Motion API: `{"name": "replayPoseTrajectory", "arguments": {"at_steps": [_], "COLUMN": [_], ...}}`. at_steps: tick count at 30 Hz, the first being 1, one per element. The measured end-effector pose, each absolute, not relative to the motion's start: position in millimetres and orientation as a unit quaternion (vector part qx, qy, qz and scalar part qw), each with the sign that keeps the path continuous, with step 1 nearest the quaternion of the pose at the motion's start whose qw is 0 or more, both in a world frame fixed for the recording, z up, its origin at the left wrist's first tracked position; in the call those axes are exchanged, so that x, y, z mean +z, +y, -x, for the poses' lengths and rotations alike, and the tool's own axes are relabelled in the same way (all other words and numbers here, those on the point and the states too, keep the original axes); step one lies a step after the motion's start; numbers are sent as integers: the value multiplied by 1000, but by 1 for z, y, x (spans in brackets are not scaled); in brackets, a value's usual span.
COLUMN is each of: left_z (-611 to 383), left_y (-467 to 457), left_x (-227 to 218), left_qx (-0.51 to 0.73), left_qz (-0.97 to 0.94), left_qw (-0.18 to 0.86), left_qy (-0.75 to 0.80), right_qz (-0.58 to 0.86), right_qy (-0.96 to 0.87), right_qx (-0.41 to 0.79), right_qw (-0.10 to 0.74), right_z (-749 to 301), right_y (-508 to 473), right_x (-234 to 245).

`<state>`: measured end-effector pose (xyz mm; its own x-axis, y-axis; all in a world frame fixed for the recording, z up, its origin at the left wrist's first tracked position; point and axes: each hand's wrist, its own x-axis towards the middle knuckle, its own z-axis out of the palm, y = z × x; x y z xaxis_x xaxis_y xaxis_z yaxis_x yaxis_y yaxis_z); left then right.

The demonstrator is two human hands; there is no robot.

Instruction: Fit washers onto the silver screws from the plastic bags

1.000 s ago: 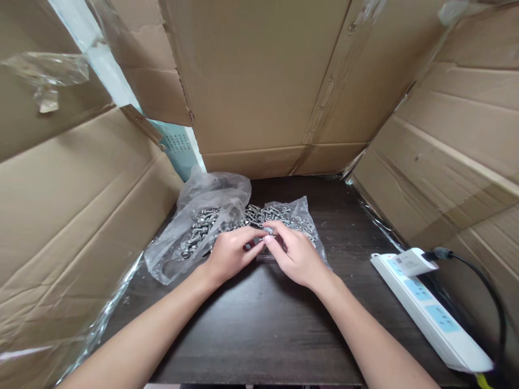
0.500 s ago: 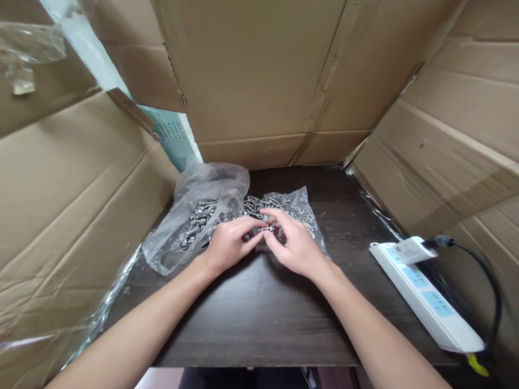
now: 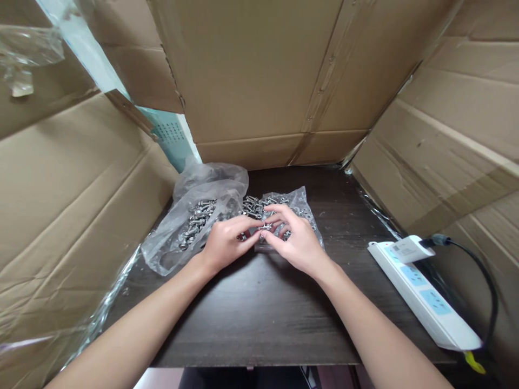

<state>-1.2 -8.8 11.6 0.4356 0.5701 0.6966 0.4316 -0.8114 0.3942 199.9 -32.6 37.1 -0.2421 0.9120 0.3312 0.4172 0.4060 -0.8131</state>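
Between the fingertips of both hands is a small silvery bolt (image 3: pixel 265 227), lying roughly sideways with a washer or nut on its shank. My left hand (image 3: pixel 230 240) pinches its left end with thumb and fingers. From the other side, my right hand (image 3: pixel 299 243) grips it, thumb below and fingers curved above. Just behind the hands lies a pile of metal bolts (image 3: pixel 252 206). Flat washers (image 3: pixel 300 212) and other small hardware lie on a clear plastic bag, partly covered by my right hand.
A crumpled clear bag (image 3: pixel 160 254) with more bolts lies on the left of the dark table (image 3: pixel 259 319). On the right sits a white power strip (image 3: pixel 430 300) with a plugged-in adapter and a black cable (image 3: pixel 488 270). Cardboard walls (image 3: pixel 259 70) enclose the left, back and right.
Both hands have stayed almost in place around the bolt. My right fingers have shifted slightly, and the washer or nut on the shank shows more plainly. The whole view has moved a little.
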Motion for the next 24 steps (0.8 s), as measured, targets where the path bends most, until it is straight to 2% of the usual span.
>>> {"name": "replayPoseTrajectory", "arguments": {"at_steps": [19, 24], "left_z": [0, -1], "left_y": [-7, -8], "left_x": [8, 10], "left_qx": [450, 446], "left_qz": [-842, -840], "left_qw": [79, 79], "left_qy": [287, 299], "right_qz": [450, 452], "right_qy": [-697, -732], "right_qx": [339, 288], "right_qw": [444, 420], "right_z": [-200, -199], "right_y": [-32, -32], "right_x": [37, 37]}}
